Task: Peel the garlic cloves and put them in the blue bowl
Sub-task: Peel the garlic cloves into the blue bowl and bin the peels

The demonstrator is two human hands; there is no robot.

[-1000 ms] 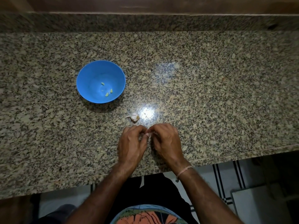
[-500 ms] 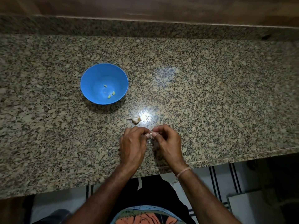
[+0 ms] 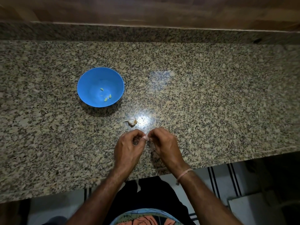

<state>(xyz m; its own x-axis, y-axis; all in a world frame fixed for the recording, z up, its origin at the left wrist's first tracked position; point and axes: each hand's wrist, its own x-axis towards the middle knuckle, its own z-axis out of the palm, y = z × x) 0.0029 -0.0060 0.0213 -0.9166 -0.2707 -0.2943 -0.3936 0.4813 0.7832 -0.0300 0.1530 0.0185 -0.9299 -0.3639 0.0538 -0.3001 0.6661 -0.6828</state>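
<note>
At the near edge, both forearms reach over the speckled brown granite countertop (image 3: 211,103). A thin pink band (image 3: 184,173) circles the right wrist. The left hand (image 3: 128,148) and right hand (image 3: 165,145) meet above the counter's front portion, fingers curled and fingertips pressed together. Both pinch one small pale garlic clove (image 3: 145,137), mostly hidden by the fingertips; whether it is peeled cannot be told. Just beyond the hands, a partial white garlic bulb (image 3: 132,121) lies on the counter beside a bright light reflection, apart from both hands. Farther back and to the left stands the round blue plastic bowl (image 3: 87,88), upright, holding a few small yellowish peeled cloves (image 3: 106,99) at its bottom. A granite upstand (image 3: 146,34) closes the far side.
</note>
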